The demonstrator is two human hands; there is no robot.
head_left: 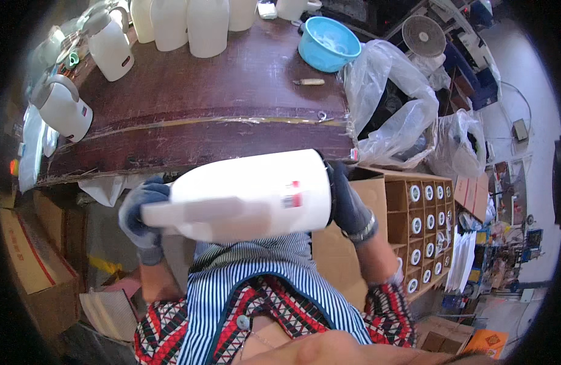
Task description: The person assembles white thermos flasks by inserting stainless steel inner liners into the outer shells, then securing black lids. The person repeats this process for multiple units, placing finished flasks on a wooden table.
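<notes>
A white vacuum jug [262, 188] lies sideways in the air between my hands, in front of my striped apron. At its narrow top end, my left hand [145, 213] in a dark grey-blue glove is closed on it. My right hand [348, 204], gloved alike, grips the dark-rimmed base; some of its fingers are hidden behind the jug. The jug's handle [201, 213] faces me and is slightly blurred. A small red-and-white label [292, 194] sits on its side near the base.
Beyond the jug is a worn dark red table [231, 91]. Several white jugs [207, 27] stand along it, with a blue basin [329, 44], a wooden-handled tool [309, 81] and plastic bags [390, 91]. A divided carton [426, 225] with several round-topped items stands at right; cardboard boxes [37, 261] at left.
</notes>
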